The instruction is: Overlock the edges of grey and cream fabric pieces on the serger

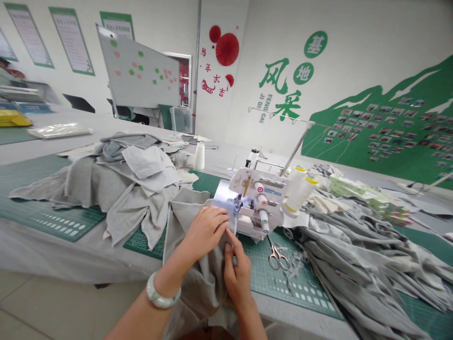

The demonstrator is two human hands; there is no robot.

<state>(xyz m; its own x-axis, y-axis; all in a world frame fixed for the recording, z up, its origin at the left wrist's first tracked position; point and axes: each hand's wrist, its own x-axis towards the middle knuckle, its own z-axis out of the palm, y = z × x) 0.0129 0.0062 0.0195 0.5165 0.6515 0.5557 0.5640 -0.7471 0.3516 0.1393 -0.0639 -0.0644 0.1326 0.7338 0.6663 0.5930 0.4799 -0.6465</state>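
A piece of grey fabric (207, 267) runs up to the lit needle area of a white overlock sewing machine (244, 208) and hangs down over the table's front edge. My left hand (207, 231) lies flat on this fabric, fingers stretched toward the presser foot (238, 204), with a pale bangle (163, 293) on its wrist. Just below the foot, my right hand (237, 264) pinches the fabric's right edge between thumb and index finger. Both hands are close together, left of the machine's coloured tension dials (262, 200).
Copper-handled scissors (278, 259) lie among thread scraps on a green cutting mat (297, 293). Grey cloth heaps (138, 165) lie left, and more folded cloth (354, 255) lies right. Cones of white thread (300, 189) stand behind the machine, under a thread stand (297, 148).
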